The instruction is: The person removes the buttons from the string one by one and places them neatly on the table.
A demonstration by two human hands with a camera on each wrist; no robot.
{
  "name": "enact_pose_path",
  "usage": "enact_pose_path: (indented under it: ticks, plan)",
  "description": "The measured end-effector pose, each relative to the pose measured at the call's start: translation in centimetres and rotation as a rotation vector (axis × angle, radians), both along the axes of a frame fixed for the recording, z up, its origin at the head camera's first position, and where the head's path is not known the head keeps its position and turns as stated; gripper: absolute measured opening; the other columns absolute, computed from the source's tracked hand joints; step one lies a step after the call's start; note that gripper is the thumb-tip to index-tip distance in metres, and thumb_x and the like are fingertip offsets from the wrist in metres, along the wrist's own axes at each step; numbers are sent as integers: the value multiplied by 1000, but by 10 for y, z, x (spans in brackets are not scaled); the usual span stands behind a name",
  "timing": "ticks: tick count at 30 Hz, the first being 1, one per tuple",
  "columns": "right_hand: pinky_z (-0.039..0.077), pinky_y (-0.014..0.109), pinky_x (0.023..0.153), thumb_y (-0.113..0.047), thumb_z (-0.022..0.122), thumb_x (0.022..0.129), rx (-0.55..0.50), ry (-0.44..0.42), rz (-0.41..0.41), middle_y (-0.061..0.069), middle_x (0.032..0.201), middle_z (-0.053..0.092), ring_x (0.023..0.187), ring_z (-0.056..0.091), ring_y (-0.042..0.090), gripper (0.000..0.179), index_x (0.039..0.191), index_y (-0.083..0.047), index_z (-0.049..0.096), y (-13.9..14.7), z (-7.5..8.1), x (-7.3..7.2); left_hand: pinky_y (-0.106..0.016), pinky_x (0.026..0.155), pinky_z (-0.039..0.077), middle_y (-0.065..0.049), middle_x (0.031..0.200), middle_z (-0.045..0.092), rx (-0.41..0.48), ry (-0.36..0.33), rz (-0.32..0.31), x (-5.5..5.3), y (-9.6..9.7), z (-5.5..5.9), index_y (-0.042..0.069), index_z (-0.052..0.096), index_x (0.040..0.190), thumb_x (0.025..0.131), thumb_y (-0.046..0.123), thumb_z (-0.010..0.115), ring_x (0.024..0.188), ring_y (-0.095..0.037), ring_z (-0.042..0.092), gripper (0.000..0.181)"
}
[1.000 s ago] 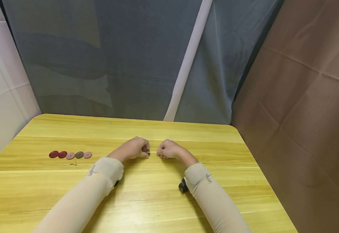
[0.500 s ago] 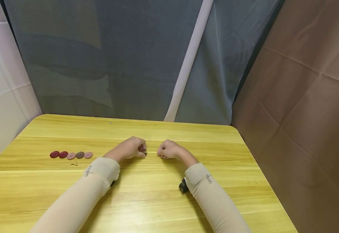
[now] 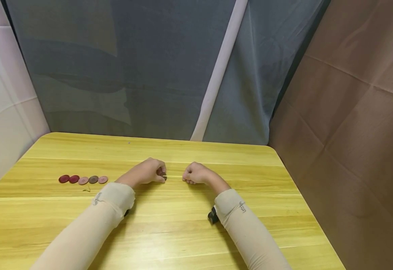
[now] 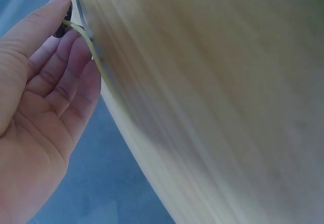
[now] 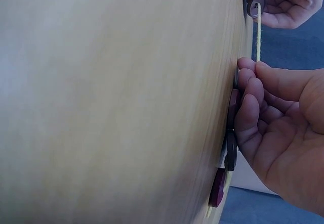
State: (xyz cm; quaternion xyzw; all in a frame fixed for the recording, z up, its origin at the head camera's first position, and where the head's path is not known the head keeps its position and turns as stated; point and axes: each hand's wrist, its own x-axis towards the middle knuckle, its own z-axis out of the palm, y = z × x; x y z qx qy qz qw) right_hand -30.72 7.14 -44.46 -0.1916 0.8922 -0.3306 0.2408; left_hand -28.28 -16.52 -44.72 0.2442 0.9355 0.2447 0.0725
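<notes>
My left hand (image 3: 146,172) pinches a dark button (image 5: 254,9) between thumb and fingers, just above the table. A yellow cord (image 3: 174,176) passes through the button and stretches straight across to my right hand (image 3: 198,173), which pinches it between thumb and fingertip. In the left wrist view a loose stretch of cord (image 4: 98,64) trails from the button beside the fingers. Under my right fingers, in the right wrist view, are a dark red button (image 5: 233,108), a dark button (image 5: 231,150) and another dark red button (image 5: 217,187), with cord showing at the lowest one.
Several buttons lie in a row on the wooden table (image 3: 169,232) at left: dark red (image 3: 64,179), pink (image 3: 83,180), dark (image 3: 93,179) and another pink one (image 3: 103,179). A short scrap of cord (image 3: 86,189) lies below them. Cloth walls stand around the table.
My left hand has slid a little to the left with the button, so the cord between the hands shows longer. The right hand has stayed nearly still.
</notes>
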Motion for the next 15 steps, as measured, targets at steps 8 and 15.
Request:
enact_pose_path:
  ticks: [8, 15]
  plan:
    - [47, 25, 63, -11, 57, 105, -17, -16, -11, 4, 74, 59, 66, 53, 14, 25, 87, -2, 72, 1, -1, -1, -34, 72, 48, 1, 81, 61, -14, 7, 2, 2, -7, 2, 6, 66, 92, 85, 15, 83, 75, -15, 54, 21]
    - [47, 25, 63, -11, 56, 105, -25, -19, -9, 4, 74, 59, 66, 52, 14, 26, 88, -2, 73, 1, -1, 0, -33, 72, 48, 1, 82, 61, -19, 0, 8, 5, -14, 3, 5, 66, 95, 86, 15, 83, 75, -15, 53, 21]
